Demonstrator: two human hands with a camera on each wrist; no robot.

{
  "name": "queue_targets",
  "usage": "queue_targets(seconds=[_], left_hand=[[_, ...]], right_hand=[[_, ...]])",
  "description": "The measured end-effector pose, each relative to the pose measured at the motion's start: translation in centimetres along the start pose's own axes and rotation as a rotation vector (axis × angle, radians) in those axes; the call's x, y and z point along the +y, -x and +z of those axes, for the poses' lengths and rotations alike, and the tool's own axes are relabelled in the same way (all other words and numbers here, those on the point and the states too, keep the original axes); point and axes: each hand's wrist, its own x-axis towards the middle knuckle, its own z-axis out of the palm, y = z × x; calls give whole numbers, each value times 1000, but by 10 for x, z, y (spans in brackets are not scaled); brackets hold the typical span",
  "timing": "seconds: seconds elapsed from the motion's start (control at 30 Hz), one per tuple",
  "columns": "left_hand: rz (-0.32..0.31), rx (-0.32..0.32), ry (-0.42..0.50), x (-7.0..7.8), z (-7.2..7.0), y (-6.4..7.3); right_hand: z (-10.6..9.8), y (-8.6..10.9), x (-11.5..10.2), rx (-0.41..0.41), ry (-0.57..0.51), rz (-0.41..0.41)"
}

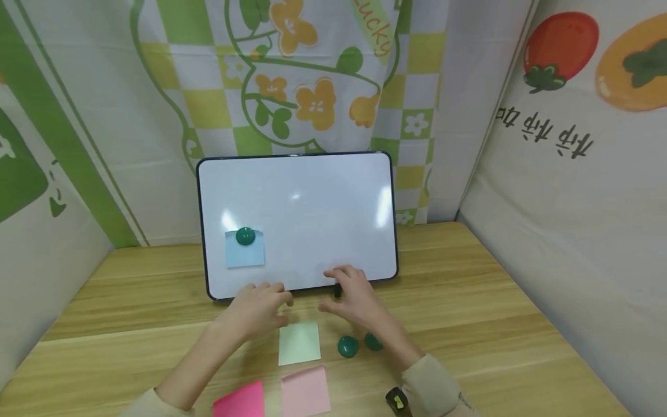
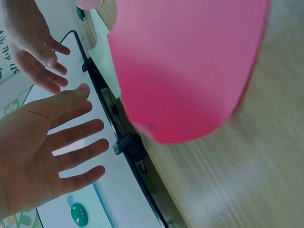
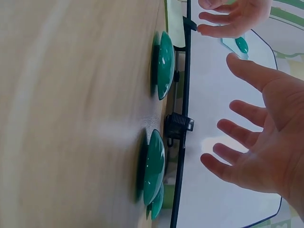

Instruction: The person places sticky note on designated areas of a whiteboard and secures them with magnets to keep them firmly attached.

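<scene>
My left hand (image 1: 260, 311) hovers by the lower edge of the whiteboard (image 1: 312, 214), fingers spread and holding nothing. Further right, my right hand (image 1: 356, 298) is also empty, its fingers apart in front of the board's lower edge. A pale green sticky note (image 1: 299, 346) lies on the table between and just below the hands. On the board's lower left, a green magnet (image 1: 245, 236) sits over the top of a blue sticky note (image 1: 245, 255). Beside the right forearm lie green magnets (image 1: 348, 346); the right wrist view shows another magnet (image 3: 156, 204) partly hidden behind one.
Toward the front of the table lie a light pink sticky note (image 1: 305, 392) and a bright pink one (image 1: 242, 401). A small dark object (image 1: 398, 401) is near the right sleeve. Black clips (image 2: 130, 146) hold the board's lower edge. A patterned curtain (image 1: 312, 69) hangs behind.
</scene>
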Motion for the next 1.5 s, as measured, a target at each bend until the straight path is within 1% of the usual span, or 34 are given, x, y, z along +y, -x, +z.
queue_targets(seconds=[0.1,0.27,0.5,0.7,0.9,1.0,1.23,1.5], left_hand=[[-10,-17,4,2,1,-1],[-8,-44,8,5,2,0],[6,-46,-5,6,4,2],[16,-55,13,7,5,2],[-1,-60,10,3,9,2],[5,-64,0,1,12,1],[40,-42,-23,1,14,3],[50,-26,-10,2,14,5]], right_hand=[[-1,2,1,-17,-2,3],[-2,8,2,-40,-15,14],[-4,15,3,-52,-24,9],[-6,19,2,-59,-35,18],[-8,23,2,-54,-38,15],[-9,25,3,-55,-26,3],[-12,33,7,-110,44,-14],[-18,42,12,-137,11,-16]])
